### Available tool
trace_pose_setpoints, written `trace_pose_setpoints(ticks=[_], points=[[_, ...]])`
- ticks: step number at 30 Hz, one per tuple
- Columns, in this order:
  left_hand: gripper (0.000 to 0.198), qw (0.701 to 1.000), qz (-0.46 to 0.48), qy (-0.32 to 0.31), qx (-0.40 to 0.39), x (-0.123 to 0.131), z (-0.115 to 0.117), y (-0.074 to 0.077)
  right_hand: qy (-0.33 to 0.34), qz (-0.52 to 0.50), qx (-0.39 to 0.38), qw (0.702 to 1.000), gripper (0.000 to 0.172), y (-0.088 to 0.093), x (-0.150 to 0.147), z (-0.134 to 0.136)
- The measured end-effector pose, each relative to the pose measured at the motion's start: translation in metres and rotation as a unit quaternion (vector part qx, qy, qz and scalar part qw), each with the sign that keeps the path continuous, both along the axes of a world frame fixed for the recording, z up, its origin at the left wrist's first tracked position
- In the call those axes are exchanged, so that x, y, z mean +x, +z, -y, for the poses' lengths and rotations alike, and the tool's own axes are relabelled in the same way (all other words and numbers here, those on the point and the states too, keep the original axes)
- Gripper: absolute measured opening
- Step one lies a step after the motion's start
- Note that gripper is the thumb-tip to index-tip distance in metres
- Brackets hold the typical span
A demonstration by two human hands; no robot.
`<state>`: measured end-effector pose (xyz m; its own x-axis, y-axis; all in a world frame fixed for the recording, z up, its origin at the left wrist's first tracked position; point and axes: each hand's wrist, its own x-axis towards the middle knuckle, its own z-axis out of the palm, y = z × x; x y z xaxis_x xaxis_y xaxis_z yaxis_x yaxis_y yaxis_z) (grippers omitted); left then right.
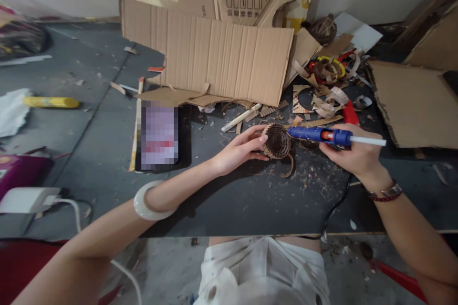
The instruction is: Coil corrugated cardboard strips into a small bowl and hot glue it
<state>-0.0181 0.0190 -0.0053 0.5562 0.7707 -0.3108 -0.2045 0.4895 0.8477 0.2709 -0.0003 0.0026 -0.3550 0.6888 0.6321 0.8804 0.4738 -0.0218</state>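
My left hand (246,147) is closed round the side of a small round cup of coiled corrugated cardboard (277,140), tilted so that its dark ringed inside shows. A loose curl of cardboard strip (289,167) trails from its lower edge. In my right hand (354,152) is a blue hot glue gun (315,134), with a white glue stick (368,140) poking out of its back end. The gun's nozzle points left and meets, or nearly meets, the cup's right rim. Another brown piece, partly hidden, lies under the gun.
Large cardboard sheets (229,57) stand at the back, and a flat cardboard piece (415,105) lies right. Paper scraps, yellow-handled scissors (334,64) and a coiled brown ball (322,28) are heaped back right. A phone (159,136), yellow tube (52,102) and white charger (28,199) lie left.
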Motion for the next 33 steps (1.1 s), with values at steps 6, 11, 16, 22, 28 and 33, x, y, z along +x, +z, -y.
trace_pose_setpoints(ticks=[6, 11, 16, 22, 28, 33], points=[[0.041, 1.0, -0.003, 0.003, 0.0, 0.0001, 0.0002, 0.0004, 0.001, 0.0, 0.029, 1.0, 0.024, 0.0029, -0.0005, -0.0005], [0.041, 1.0, -0.003, 0.004, 0.0, 0.0006, 0.0, 0.0009, 0.022, -0.007, 0.02, 1.0, 0.024, 0.0005, -0.001, -0.0021], [0.042, 1.0, -0.008, 0.007, -0.002, 0.0007, -0.0001, 0.0013, 0.008, -0.009, 0.033, 0.999, 0.025, -0.0016, -0.0006, -0.0029], [0.042, 1.0, -0.002, 0.002, 0.001, -0.0003, 0.0001, 0.0003, 0.012, 0.0, 0.032, 0.999, 0.024, 0.0011, -0.0012, -0.0019], [0.041, 1.0, -0.004, 0.003, 0.001, -0.0002, -0.0004, -0.0007, -0.005, 0.001, 0.045, 0.999, 0.026, -0.0033, 0.0, -0.004], [0.041, 1.0, 0.002, 0.002, 0.0, 0.0002, -0.0002, -0.0005, 0.002, 0.003, 0.044, 0.999, 0.026, 0.0006, 0.0005, -0.0017]])
